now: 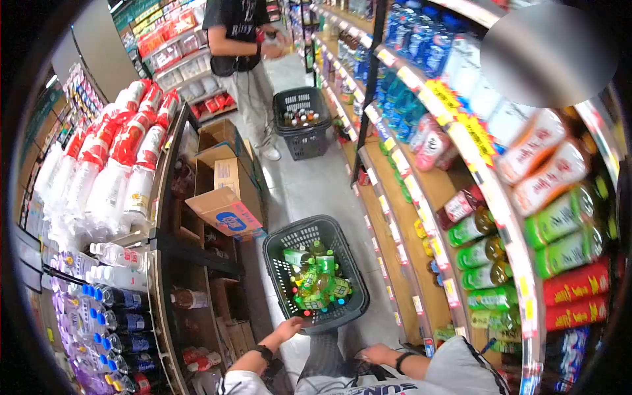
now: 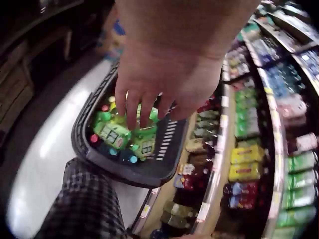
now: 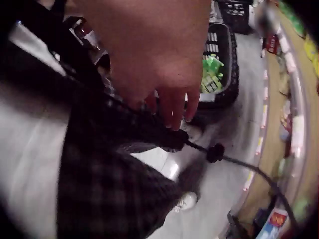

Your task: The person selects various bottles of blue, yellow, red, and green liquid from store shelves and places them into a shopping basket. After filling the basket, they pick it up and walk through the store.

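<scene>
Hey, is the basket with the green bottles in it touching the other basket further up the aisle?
Apart. The head view shows a stretch of grey floor between the near basket and the far basket.

Basket [image 1: 309,226] of bottles [image 1: 322,283], left hand [image 1: 286,329] nearby

Bottles [image 1: 322,280] in basket [image 1: 339,323] — shelves [image 1: 390,191] right, box [image 1: 224,209] left

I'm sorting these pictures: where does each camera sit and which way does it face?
Head: on the head, facing forward and down; both forearms, left grip and right grip show.
Left wrist: on that wrist, looking past the left grip into the near basket.
Right wrist: on that wrist, looking past the right grip at checked trousers and floor.
Head and left wrist share that basket and its bottles.
</scene>
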Action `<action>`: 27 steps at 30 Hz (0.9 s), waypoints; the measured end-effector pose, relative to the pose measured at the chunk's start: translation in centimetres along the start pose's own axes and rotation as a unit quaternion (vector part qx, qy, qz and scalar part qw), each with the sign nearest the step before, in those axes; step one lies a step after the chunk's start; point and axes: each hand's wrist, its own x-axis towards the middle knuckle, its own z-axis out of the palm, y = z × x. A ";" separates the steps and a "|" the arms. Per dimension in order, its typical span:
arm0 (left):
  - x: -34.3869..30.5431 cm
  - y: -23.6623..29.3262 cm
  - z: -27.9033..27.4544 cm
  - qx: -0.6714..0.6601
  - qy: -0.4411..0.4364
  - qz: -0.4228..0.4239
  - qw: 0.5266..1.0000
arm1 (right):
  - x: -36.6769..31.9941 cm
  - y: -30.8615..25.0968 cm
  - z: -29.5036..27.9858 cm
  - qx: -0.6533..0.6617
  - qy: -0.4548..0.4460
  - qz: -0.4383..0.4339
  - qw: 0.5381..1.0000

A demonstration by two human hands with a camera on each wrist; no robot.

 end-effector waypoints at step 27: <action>-25.0 14.0 14.7 0.389 -0.236 0.322 0.830 | -21.6 -4.9 13.0 0.457 0.459 0.265 0.714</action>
